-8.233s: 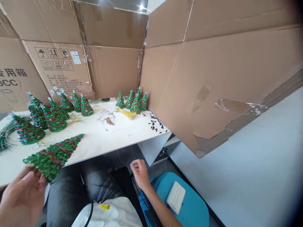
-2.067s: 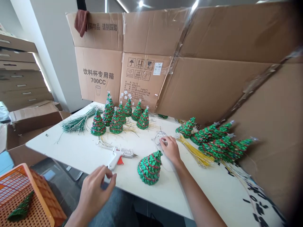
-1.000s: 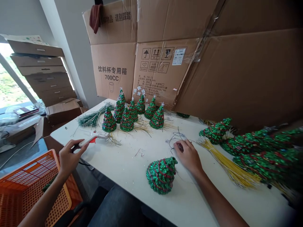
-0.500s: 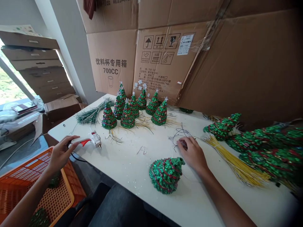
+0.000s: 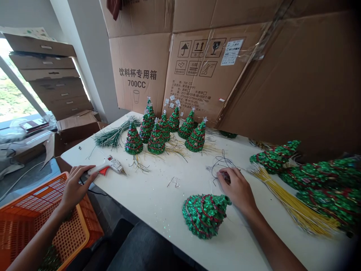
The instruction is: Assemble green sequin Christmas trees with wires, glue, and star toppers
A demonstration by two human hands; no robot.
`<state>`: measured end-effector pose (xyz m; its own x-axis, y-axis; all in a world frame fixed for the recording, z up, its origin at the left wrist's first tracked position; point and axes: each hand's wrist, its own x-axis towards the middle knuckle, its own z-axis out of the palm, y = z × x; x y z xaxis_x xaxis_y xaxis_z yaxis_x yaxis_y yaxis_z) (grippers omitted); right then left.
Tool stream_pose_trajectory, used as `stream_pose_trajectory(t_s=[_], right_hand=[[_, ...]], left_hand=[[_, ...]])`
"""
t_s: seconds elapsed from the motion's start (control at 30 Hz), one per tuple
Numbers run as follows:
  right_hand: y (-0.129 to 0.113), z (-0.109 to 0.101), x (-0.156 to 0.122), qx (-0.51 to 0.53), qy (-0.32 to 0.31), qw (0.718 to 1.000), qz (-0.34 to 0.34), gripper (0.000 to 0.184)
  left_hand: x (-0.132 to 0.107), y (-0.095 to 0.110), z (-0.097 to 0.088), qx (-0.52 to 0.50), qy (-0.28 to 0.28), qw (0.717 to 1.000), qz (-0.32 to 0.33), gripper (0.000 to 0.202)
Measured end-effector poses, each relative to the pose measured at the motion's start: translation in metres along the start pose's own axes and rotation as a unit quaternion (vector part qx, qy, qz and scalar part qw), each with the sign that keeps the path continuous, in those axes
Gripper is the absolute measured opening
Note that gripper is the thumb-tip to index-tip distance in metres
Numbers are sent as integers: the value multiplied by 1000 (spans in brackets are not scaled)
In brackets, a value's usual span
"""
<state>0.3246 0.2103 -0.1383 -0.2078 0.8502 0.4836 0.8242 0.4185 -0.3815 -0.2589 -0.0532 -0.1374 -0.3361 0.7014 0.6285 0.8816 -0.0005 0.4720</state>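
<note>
My left hand (image 5: 73, 187) is at the table's left edge, its fingers closed round the handle of a white glue gun (image 5: 110, 166) with a red trigger; the gun lies on the white table (image 5: 158, 195). My right hand (image 5: 238, 189) rests on the table with its fingers curled over a small dark piece beside a tangle of thin black wire (image 5: 222, 162). A green sequin tree with red garland (image 5: 205, 214) stands just left of that hand, leaning, close to the near edge.
Several small finished trees (image 5: 165, 130) stand at the back, green stems (image 5: 113, 136) to their left. More trees (image 5: 316, 177) and yellow wires (image 5: 293, 207) lie on the right. An orange basket (image 5: 31, 218) sits below left. Cardboard walls (image 5: 254, 82) ring the table.
My left hand took the glue gun from the middle of the table and drew it to the left edge. My right hand stayed by the black wire. The view shifted slightly.
</note>
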Motion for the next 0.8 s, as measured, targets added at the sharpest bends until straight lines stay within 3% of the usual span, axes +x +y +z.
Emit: stream_pose_trajectory(t_s=[0.17, 0.27, 0.37, 0.43, 0.53, 0.63, 0.7, 0.8], right_hand=[[-1, -1, 0, 24, 4, 1000, 2, 25], [0, -1, 0, 38, 6, 999, 9, 24], [0, -2, -1, 49, 10, 999, 20, 23], [0, -3, -1, 56, 12, 998, 27, 22], [-1, -6, -1, 71, 15, 997, 32, 22], [-5, -10, -1, 92, 21, 995, 34, 22], [-7, -13, -1, 102, 31, 994, 36, 20], [-11, -17, -1, 111, 52, 992, 32, 14]], left_hand=[[-1, -1, -2, 43, 4, 999, 29, 36], [5, 14, -2, 78, 77, 993, 34, 33], [20, 57, 5, 62, 190, 977, 66, 21], [33, 103, 17, -1, 210, 973, 98, 15], [54, 181, 47, -142, 106, 973, 151, 14], [75, 247, 93, -246, -94, 954, 142, 23], [89, 277, 132, -287, -188, 930, 128, 26], [102, 307, 188, -287, -227, 918, 151, 21]])
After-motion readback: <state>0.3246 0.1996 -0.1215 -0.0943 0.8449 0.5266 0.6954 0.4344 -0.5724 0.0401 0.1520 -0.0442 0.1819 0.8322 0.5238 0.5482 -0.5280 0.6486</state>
